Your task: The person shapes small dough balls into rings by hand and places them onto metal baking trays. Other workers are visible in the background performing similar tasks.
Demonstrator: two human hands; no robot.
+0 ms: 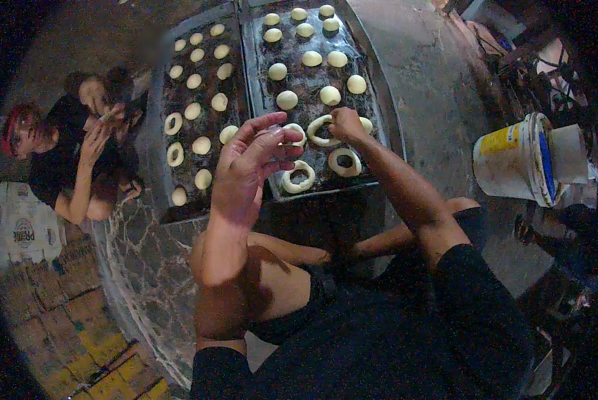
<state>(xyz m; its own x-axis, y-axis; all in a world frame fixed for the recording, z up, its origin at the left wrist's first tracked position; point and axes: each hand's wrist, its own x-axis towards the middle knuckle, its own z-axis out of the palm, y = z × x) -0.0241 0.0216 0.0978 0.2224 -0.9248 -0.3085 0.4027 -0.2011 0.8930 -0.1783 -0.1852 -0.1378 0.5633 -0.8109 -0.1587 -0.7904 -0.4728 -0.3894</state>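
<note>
Nearest to us, our left hand (245,163) is raised in front of the right tray (395,127), wrist upright, palm turned inward, fingers loosely curled and apart from the thumb, with nothing that we can make out in that grip. Beyond it our right forearm slants inward from the right, elbow bent near the knee, wrist dipped so that the right hand (347,125) bears down on the right side of a dough ring (311,131). That ring lies on the right tray, and the right fingers are bunched over its edge; their tips are hidden, so we cannot tell whether this grip is clamped on the dough or only pressing. To handle it well, we judge that we should touch lightly, ease the band round to an even thickness, and let the tray bear the weight so that the soft dough does not tear or stretch long. We should also mind the two front rings (287,181) (347,173) under our forearm and hands. Past the ring, plain dough balls (330,95) run to the far end, and the left tray (240,93) holds more balls, with two rings along its outer side.
</note>
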